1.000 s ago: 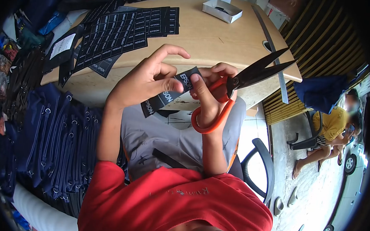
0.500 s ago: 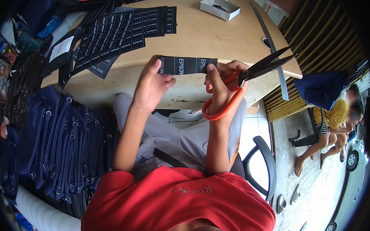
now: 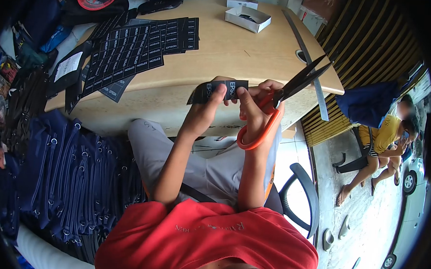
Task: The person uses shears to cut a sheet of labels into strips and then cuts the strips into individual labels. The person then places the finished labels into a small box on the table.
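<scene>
A short black label strip (image 3: 233, 89) printed with white EPSON lettering is stretched between my two hands, above the near edge of the table. My left hand (image 3: 203, 113) pinches it near its middle, thumb on top, and its left end droops past the fingers. At the right end, my right hand (image 3: 258, 110) grips the strip between thumb and fingers. That same hand also carries orange-handled scissors (image 3: 301, 81), one handle loop around the hand. Their dark blades point up and right, slightly parted, away from the strip.
Black EPSON label sheets (image 3: 127, 49) lie overlapping on the wooden table (image 3: 220, 52). A white box (image 3: 248, 20) and a long metal ruler (image 3: 307, 56) are farther back. Navy straps with metal rings (image 3: 82, 171) are piled at left. Two people (image 3: 383, 138) sit outside at right.
My left hand has moved right along the strip, from its left end to near its middle, and now pinches it. The right hand still holds strip and scissors. The view has shifted slightly.
</scene>
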The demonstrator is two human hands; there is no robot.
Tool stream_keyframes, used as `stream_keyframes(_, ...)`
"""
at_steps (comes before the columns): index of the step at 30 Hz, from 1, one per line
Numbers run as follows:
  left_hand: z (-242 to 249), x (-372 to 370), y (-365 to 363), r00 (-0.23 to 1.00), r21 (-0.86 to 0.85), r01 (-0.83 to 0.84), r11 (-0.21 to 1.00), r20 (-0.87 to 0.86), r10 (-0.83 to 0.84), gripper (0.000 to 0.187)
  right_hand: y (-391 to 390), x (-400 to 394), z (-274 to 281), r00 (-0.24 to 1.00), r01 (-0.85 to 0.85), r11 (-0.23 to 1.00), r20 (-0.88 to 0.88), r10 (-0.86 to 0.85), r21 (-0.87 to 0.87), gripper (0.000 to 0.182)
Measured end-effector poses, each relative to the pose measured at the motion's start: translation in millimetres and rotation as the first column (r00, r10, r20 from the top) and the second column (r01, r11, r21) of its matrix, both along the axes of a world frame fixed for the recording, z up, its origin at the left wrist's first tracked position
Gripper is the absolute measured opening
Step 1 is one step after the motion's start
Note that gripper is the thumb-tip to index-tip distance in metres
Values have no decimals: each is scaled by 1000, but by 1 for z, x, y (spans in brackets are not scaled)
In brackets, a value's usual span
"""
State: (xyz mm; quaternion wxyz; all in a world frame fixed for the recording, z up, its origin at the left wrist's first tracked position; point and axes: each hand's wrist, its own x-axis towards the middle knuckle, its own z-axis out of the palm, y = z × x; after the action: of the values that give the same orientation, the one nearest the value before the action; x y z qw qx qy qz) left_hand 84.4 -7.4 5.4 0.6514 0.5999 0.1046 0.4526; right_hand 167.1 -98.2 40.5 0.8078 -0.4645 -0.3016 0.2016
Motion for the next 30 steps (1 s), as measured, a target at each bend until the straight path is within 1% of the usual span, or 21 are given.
stream_keyframes(2, 20, -6, 3, 978, 228, 26, 973, -207, 22, 35, -2, 2, 1, 998, 57, 998, 20, -57, -12, 36)
stream_keyframes(3, 30, -8, 1, 954, 295, -37, 955, -273, 122, 33, -2, 1, 2, 996, 87, 996, 9, -87, 1, 37)
stream_keyframes(4, 34, -8, 4, 954, 293, -38, 955, -273, 122, 33, -2, 1, 1, 996, 87, 996, 10, -87, -2, 37)
stream_keyframes(6, 37, -8, 10, 938, 303, 8, 953, -332, 98, 31, -3, 4, -1, 992, 125, 988, 7, -126, 92, 37)
stream_keyframes(7, 35, -5, 6, 970, 251, -51, 967, -218, 108, 30, -4, 5, -2, 995, 98, 985, -14, -97, 140, 37)
stream_keyframes(8, 33, -7, 4, 971, 247, -55, 967, -214, 110, 30, -4, 4, -1, 995, 95, 986, -9, -95, 136, 37)
stream_keyframes(10, 28, -11, 2, 992, 89, -77, 993, -96, 86, 30, -5, 2, 0, 992, 117, 986, 24, -121, 122, 36)
stream_keyframes(11, 29, -14, 1, 995, 45, -68, 997, -75, 71, 31, -5, 0, 1, 993, 115, 987, 24, -118, 116, 36)
stream_keyframes(12, 30, -18, 1, 994, 36, -71, 997, -79, 74, 31, -4, -1, 1, 992, 117, 986, 29, -121, 119, 36)
stream_keyframes(14, 29, -26, 3, 989, -31, -97, 995, -114, 93, 33, -3, -3, 1, 992, 117, 987, 30, -121, 114, 36)
stream_keyframes(16, 26, -30, 4, 987, -6, -105, 994, -126, 104, 34, -1, -4, 1, 989, 117, 988, 84, -125, 99, 35)
stream_keyframes(18, 25, -31, 4, 998, -8, -25, 1000, -52, 25, 35, 0, -6, 1, 990, 112, 990, 78, -119, 89, 35)
stream_keyframes(20, 22, -30, 5, 999, -19, 11, 1000, -34, -12, 37, 2, -9, -2, 995, 81, 987, 46, -88, 137, 35)
stream_keyframes(22, 13, -30, 11, 991, 181, 103, 978, -104, -86, 38, 3, -13, -2, 995, 82, 988, 47, -89, 134, 35)
stream_keyframes(23, 15, -28, 8, 992, 226, 93, 970, -110, -69, 40, 4, -14, -2, 995, 81, 988, 48, -88, 132, 35)
stream_keyframes(24, 13, -29, 7, 992, 223, 92, 970, -109, -69, 40, 4, -15, -2, 995, 81, 988, 48, -88, 129, 35)
stream_keyframes(26, 10, -29, 6, 987, 79, 156, 985, -58, -151, 42, 5, -16, -2, 993, 94, 987, 56, -101, 129, 35)
stream_keyframes(27, 12, -29, 4, 990, 56, 139, 989, -39, -137, 46, 5, -17, -2, 993, 91, 988, 57, -99, 126, 35)
stream_keyframes(28, 14, -31, 4, 990, 54, 137, 989, -38, -135, 46, 5, -16, -2, 993, 97, 988, 60, -104, 123, 35)
stream_keyframes(30, 16, -36, 8, 980, 7, 198, 980, 9, -198, 47, 5, -17, -2, 992, 98, 988, 64, -106, 119, 34)
